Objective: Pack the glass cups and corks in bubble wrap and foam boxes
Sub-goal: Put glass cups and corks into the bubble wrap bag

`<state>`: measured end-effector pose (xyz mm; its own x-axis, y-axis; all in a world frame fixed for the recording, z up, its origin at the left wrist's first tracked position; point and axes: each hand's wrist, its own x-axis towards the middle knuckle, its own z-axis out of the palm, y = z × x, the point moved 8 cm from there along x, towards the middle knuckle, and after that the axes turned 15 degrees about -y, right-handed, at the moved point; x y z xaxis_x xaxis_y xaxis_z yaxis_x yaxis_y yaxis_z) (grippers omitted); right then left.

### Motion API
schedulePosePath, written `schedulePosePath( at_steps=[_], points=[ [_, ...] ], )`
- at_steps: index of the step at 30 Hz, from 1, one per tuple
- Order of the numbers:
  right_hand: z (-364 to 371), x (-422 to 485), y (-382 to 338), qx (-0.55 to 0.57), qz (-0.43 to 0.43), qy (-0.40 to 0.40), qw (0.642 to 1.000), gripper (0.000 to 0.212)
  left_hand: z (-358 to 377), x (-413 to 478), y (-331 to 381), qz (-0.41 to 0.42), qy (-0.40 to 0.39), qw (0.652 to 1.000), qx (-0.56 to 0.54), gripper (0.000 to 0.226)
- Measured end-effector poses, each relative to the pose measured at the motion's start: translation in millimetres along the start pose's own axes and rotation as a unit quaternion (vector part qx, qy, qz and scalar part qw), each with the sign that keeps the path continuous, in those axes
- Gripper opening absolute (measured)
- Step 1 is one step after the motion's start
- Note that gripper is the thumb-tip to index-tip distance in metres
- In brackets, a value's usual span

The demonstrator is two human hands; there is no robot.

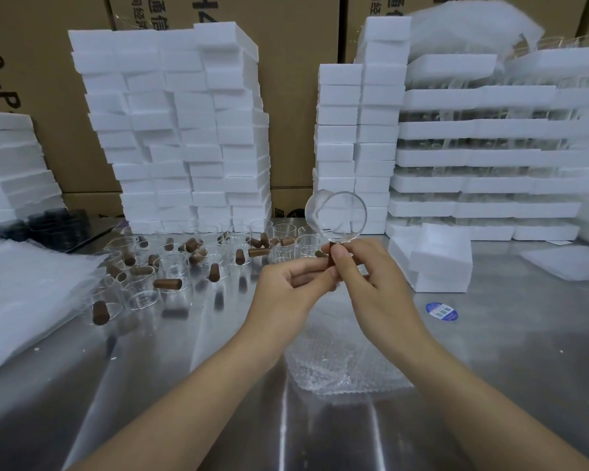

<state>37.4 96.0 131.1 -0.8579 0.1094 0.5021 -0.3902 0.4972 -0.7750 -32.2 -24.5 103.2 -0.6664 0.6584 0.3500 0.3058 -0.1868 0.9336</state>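
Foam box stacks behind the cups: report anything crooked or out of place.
The left stack looks crooked: its boxes sit staggered, rows stepping out of line. The narrower stack beside it is straighter.

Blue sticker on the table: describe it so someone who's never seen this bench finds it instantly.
On the steel table, find the two foam boxes stacked alone in front of the tall white stacks on the right. Just nearer the camera, a small round blue sticker lies flat on the metal. Unlike the white foam around it, it is bright blue with white print.
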Motion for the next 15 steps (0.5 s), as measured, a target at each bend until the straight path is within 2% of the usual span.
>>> schedulePosePath(
  at_steps=[3, 5, 7, 12, 15],
  points=[
    [-1, 2, 2, 0.036, 0.01, -0.006, 0.999, 0.012, -5, -2, 1, 0.027, 0.045, 0.998, -0.019, 0.036],
    [3, 2, 2, 0.071, 0.005, -0.021, 0.997, 0.008, -9, -2, -1, 0.038, 0.071, 0.997, 0.003, 0.028],
    [8, 1, 1, 0.109, 0.002, -0.044, 0.993, 0.015, -10, -3, -2, 0.043, 0.084, 0.995, 0.028, 0.021],
    [21, 2, 5, 0.153, 0.033, -0.088, 0.984, 0.027, -9, -5, -4, 0.055, 0.095, 0.993, 0.039, 0.032],
    [23, 2, 9, 0.172, 0.052, -0.083, 0.98, 0.028, -8, -6, -5, 0.057, 0.094, 0.993, 0.045, 0.03]
  ],
)
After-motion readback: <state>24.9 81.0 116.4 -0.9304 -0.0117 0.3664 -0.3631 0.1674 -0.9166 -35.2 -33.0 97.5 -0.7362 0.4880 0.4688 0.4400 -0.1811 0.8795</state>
